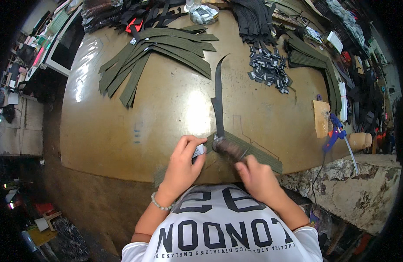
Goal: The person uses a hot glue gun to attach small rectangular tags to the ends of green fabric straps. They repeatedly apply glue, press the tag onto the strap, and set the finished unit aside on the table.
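My left hand (184,161) pinches a small white label (199,151) between thumb and fingers at the table's near edge. Motion smears the brown cylindrical tool (231,149) in my right hand (256,174); its exact kind does not show. Its far end is over the bend of an olive-green webbing strap (267,160), which angles down to both sides. Part of that strap is hidden by my left hand and the tool. From the bend a black strap (218,96) runs away from me, its far tip curling right. A small dark label (215,136) shows beside the bend.
Olive straps (166,41) lie fanned at the far left. A tub of labels (204,15) stands at the back, near black straps (252,19) and a pile of small labelled black pieces (269,67). At right are a blue glue gun (334,133) and tape roll (360,140).
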A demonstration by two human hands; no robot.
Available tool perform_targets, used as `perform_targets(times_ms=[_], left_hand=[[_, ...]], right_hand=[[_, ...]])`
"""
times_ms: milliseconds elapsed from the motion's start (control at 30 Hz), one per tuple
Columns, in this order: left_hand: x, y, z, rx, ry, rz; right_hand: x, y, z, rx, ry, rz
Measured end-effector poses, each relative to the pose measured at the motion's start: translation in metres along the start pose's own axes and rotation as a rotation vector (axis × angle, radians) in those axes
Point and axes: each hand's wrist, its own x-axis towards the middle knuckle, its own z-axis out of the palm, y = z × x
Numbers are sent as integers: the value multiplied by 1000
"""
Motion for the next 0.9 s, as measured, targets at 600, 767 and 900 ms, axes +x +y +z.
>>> perform_targets(times_ms=[600,767,900], left_hand=[[28,35,28,-562,100,-149],[26,28,7,199,142,213],[42,28,-5,181,17,82]], right_hand=[[89,-14,6,1072,4,-337],[122,0,-19,436,-266,-86],[118,19,-21,864,-569,-171]])
